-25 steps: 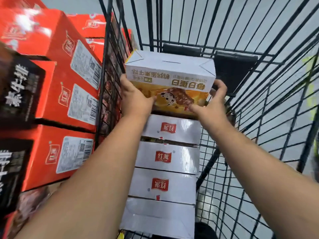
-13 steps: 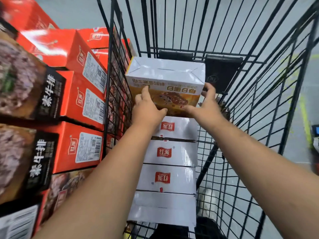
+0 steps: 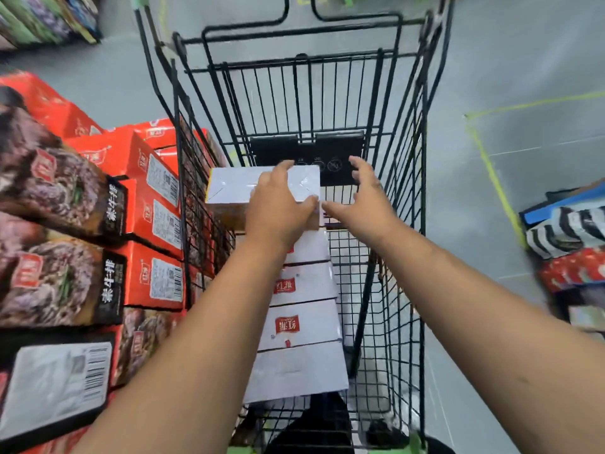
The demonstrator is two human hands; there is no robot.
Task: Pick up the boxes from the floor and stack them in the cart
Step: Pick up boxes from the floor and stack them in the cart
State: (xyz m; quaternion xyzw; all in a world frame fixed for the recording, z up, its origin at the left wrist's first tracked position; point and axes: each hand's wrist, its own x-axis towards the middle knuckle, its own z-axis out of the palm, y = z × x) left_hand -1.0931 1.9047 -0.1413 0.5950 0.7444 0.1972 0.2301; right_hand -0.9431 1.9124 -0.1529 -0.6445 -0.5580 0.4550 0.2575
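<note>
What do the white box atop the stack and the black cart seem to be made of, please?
White box: probably glossy coated cardboard, given folded flap creases and sheen. Black wire cart: apparently dark-coated metal, thin rigid rods forming grids.

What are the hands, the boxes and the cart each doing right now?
White cardboard box: in the cart, at the far end of the row.
Left hand: lies flat on that box.
Right hand: open, fingers spread, beside the box.
White boxes with red logos: lined up inside the cart.
Black wire cart: partly filled, along its left side.
Red cardboard boxes: stacked outside the cart.
</note>
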